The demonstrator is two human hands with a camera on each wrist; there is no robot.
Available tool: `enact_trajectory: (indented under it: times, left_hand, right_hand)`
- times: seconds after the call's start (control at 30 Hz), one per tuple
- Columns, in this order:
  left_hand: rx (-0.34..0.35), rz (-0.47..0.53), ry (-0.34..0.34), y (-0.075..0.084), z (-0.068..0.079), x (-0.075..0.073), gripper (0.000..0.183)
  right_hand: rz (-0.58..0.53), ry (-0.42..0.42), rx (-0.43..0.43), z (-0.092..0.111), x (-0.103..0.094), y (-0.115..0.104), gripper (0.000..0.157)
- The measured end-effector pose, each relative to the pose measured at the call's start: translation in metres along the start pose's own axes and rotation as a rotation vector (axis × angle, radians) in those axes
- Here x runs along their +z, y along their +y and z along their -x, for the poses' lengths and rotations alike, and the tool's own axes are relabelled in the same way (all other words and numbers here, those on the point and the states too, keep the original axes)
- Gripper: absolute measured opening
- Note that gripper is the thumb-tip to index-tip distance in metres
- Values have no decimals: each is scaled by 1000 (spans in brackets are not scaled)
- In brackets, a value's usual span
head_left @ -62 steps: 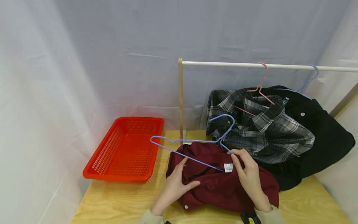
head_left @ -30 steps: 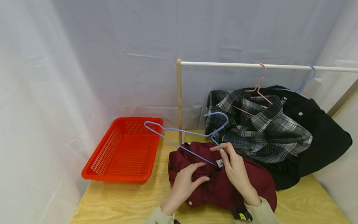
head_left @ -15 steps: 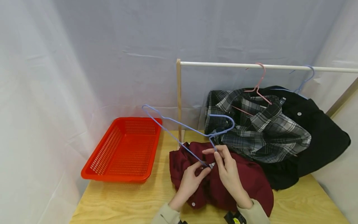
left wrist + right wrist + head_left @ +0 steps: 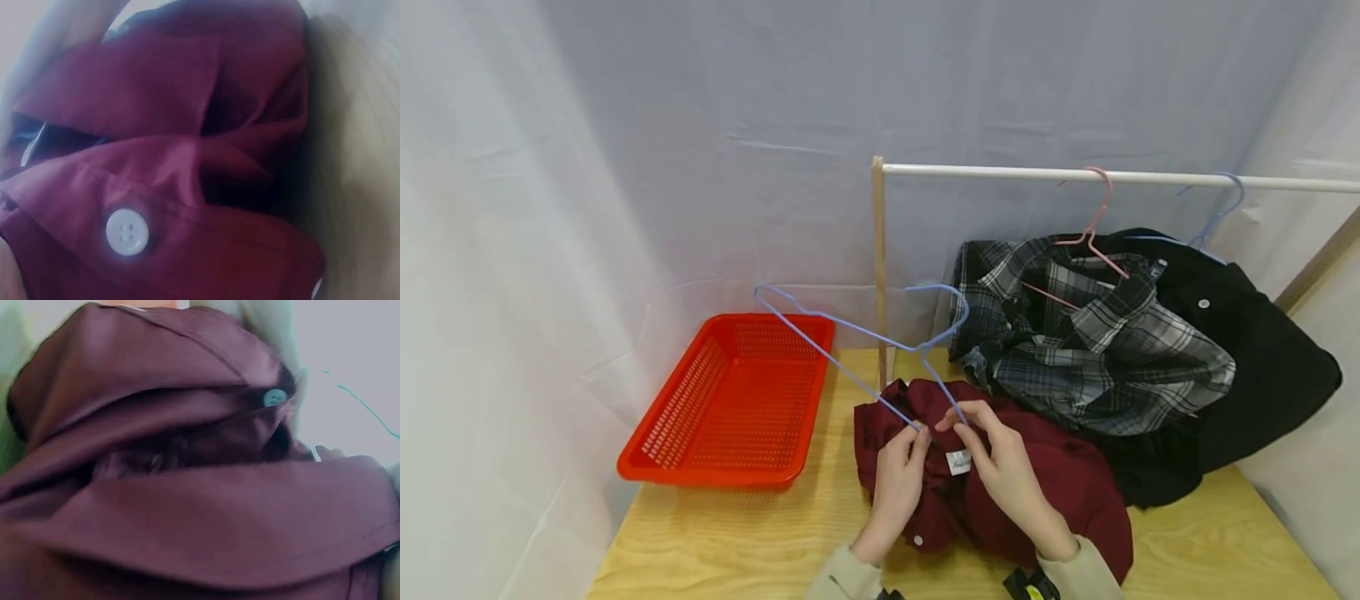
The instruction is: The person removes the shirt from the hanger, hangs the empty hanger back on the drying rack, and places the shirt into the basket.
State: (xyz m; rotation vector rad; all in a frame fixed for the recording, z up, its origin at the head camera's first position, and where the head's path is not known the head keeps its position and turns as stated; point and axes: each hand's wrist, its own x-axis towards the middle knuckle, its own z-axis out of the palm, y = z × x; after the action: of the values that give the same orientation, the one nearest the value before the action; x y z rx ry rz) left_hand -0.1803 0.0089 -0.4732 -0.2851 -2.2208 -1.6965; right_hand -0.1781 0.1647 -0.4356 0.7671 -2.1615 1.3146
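A blue clothes hanger [image 4: 857, 325] stands tilted over a crumpled maroon shirt [image 4: 1060, 483], its hook up and its long left end reaching over a red basket. My left hand [image 4: 897, 483] pinches its lower bar just above the shirt. With thumb and fingers, my right hand [image 4: 1003, 467] pinches the hanger's right arm. Between the hands lies the shirt's white label [image 4: 958, 462], at the collar opening. The hanger's right end is hidden by the hands and cloth. Close up in the left wrist view is a white button [image 4: 127, 232] on the maroon cloth.
The red basket [image 4: 808, 433] stands at left on the wooden table [image 4: 715, 542]. Behind the shirt, a plaid shirt [image 4: 1112, 333] on a pink hanger [image 4: 1101, 212] and a black garment [image 4: 1262, 375] on another blue hanger [image 4: 1221, 212] hang from a white rail [image 4: 985, 172].
My left hand has moved from lying open on the shirt to the hanger's lower bar and now pinches it. The hanger has shifted left and its left end has risen; my right hand moved left.
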Motion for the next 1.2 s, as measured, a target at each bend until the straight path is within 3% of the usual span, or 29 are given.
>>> enact_trajectory:
  times: [0.13,0.37,0.6,0.73,0.83,0.93,1.03,1.1,1.2]
  left_hand:
    - [25,-12,14,1,-1,-3,24]
    - [45,-66,31,-2,-2,-7,23]
    - [57,-98,-1,-4,-3,-10,22]
    - [25,-75,-97,-6,-2,-12,18]
    - [16,-90,-180,-9,0,-15,24]
    - [29,-132,-229,-14,2,-18,34]
    - [52,-162,-252,-17,3,-20,32]
    - [60,-167,-261,-18,4,-22,27]
    - [48,-163,-282,-19,5,-23,21]
  right_hand:
    - [61,10,15,7,-2,3,25]
    - [240,-44,21,11,-15,3,23]
    - [173,-90,21,-1,-19,0,22]
    - [148,16,-11,-6,-17,0,22]
    - [115,105,-26,-12,-18,-3,22]
    - [-8,137,-14,-21,-22,-7,17]
    - [-89,174,7,-31,-28,-11,13]
    - [-79,221,5,-39,-34,-13,13]
    - [65,307,-37,-49,-49,-12,14]
